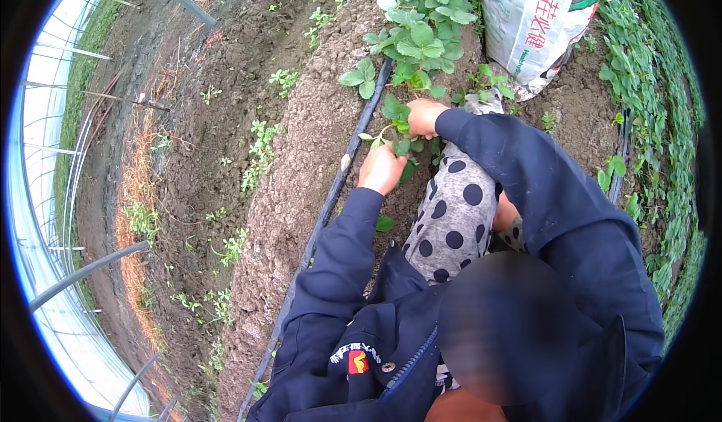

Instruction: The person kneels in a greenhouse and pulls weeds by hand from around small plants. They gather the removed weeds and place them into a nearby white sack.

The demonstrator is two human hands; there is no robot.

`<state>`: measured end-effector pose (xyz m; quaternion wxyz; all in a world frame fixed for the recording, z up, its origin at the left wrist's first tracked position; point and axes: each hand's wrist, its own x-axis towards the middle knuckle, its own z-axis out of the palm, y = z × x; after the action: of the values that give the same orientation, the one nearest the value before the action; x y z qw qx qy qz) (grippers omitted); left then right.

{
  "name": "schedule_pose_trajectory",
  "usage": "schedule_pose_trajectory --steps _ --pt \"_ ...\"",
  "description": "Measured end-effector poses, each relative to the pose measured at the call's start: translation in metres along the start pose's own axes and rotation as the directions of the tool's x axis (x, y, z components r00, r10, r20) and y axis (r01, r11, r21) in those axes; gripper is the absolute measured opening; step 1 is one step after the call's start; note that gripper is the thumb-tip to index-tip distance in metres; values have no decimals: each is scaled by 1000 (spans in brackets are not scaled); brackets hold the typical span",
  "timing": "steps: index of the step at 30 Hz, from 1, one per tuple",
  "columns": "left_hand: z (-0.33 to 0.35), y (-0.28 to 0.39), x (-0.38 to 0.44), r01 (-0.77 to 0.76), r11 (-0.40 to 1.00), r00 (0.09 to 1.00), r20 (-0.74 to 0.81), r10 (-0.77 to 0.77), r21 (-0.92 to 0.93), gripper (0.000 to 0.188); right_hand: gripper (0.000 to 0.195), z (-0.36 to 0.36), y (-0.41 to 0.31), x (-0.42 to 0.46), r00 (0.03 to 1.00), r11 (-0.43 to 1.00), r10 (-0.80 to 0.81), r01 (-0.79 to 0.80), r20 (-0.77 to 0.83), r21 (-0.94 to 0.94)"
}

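My left hand (383, 169) is curled round leaf stalks of a low strawberry plant (396, 110), with pale stalks rising past the thumb. Close beside it, my right hand (425, 118) is closed in the same foliage; leaves partly hide its fingertips. The plant grows in the raised soil bed before my knees. A dark drip-irrigation hose (361, 131) runs along the bed just left of both hands. Beyond them stands a fuller clump of strawberry plants (423, 41).
A white woven sack (524, 24) bearing print stands at the upper right, with greenery in its mouth. Dense leafy rows (660, 140) line the right side. To the left lie a soil furrow with small weeds (259, 154), metal poles (84, 272) and plastic greenhouse sheeting (42, 196).
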<state>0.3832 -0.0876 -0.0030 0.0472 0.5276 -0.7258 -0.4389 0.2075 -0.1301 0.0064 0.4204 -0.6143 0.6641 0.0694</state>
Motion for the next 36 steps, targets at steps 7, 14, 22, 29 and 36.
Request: schedule_pose_trajectory --steps 7,14,22,29,36 --pt "27 7 2 -40 989 996 -87 27 -145 23 27 6 12 19 999 999 39 -39 3 22" --pt "28 11 7 -60 971 997 -68 46 -232 23 34 10 17 27 987 974 -125 103 -98 -200" --pt "-27 -12 -2 21 886 976 -181 -118 -464 19 16 -5 9 10 780 894 -281 0 -560 -449" --pt "-53 -25 23 -219 944 802 -597 29 -249 31 32 2 32 5 650 939 -114 318 -751 133" --pt "-34 10 43 -59 932 996 -38 78 358 32 37 -13 32 -42 741 527 201 470 -641 708"
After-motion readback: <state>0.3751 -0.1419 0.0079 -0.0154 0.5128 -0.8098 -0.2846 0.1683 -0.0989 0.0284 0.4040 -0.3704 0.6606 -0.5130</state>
